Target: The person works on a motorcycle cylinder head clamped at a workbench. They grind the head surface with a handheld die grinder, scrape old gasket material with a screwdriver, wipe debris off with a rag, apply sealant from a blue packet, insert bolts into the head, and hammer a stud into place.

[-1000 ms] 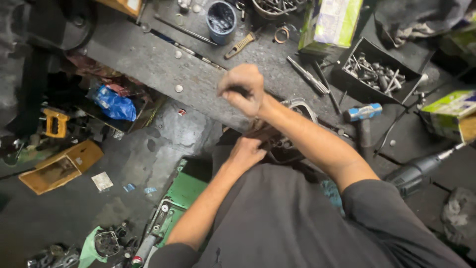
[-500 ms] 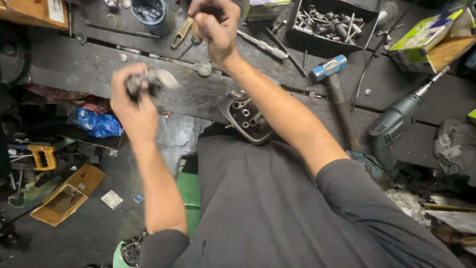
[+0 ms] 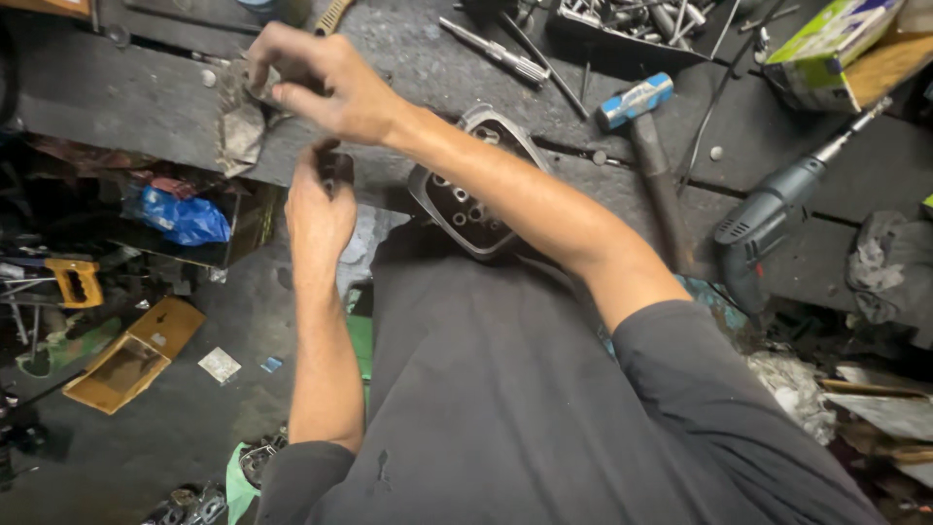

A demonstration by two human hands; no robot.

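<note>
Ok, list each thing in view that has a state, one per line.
right hand: raised over the bench, fingers pinching a dirty rag
left hand: closed around a small dark part
metal engine part: lying at the bench edge, holes facing up
hammer: lying flat, untouched
power drill: lying on its side, untouched
parts tray: open, filled with bolts

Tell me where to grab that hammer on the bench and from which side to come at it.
Take the hammer by its dark handle, about midway down, coming from above. It lies flat on the workbench, blue head pointing up-left and the handle running down toward the person, so the shaft offers a long, bare span. The right side looks freest; the right hand's forearm crosses on the left, and the drill lies farther right.
</note>
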